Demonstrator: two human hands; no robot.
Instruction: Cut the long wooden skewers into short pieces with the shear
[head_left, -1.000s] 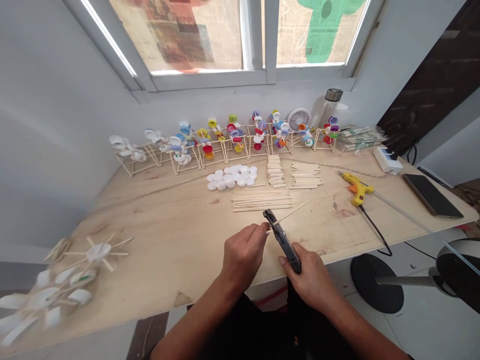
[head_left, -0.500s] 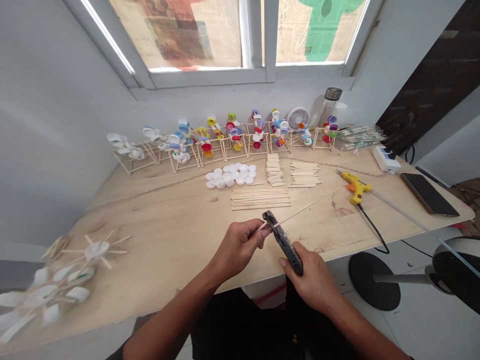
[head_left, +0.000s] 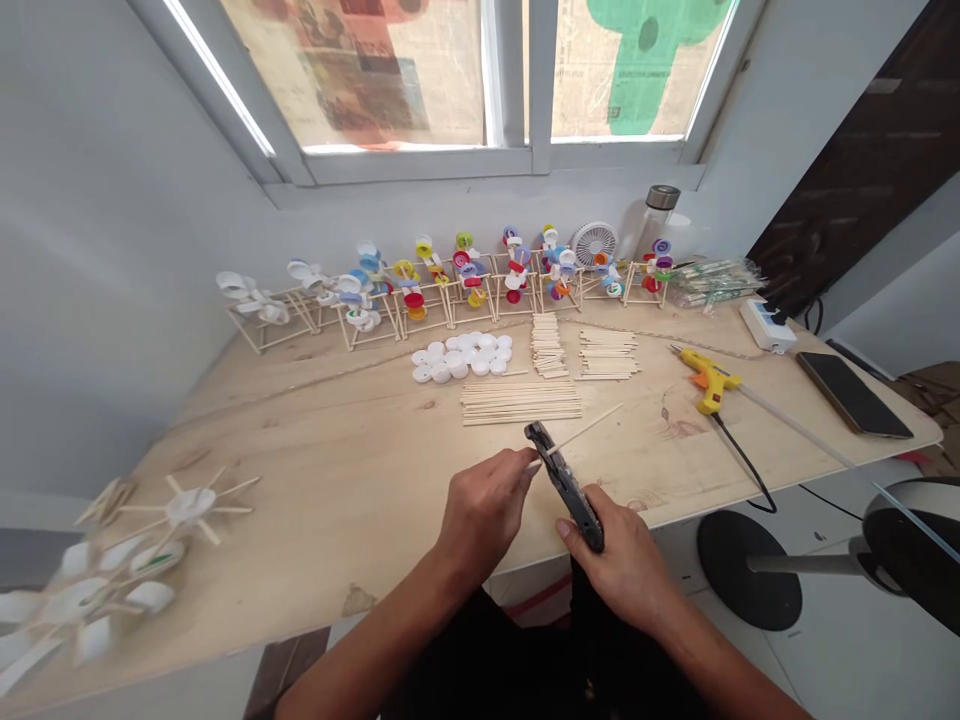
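While the right hand (head_left: 624, 555) grips a dark cutter (head_left: 579, 508) above the surface (head_left: 322, 490), the left hand (head_left: 484, 508) pinches a thin stick (head_left: 598, 423) across its jaws. Probably a cutting step; needs a steady hold.

Wooden table (head_left: 322, 500) bearing sticks (head_left: 521, 402), caps (head_left: 457, 365), phone (head_left: 853, 394)

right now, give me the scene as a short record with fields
left hand: pinching the near end of a thin wooden stick
right hand: gripping a black plier-like tool, its head at the stick
mid-table: white bottle caps, three stick groups
back: stick frames with bottle-cap wheels, white fan
right side: yellow glue gun, dark phone
left side: spoked stick wheel
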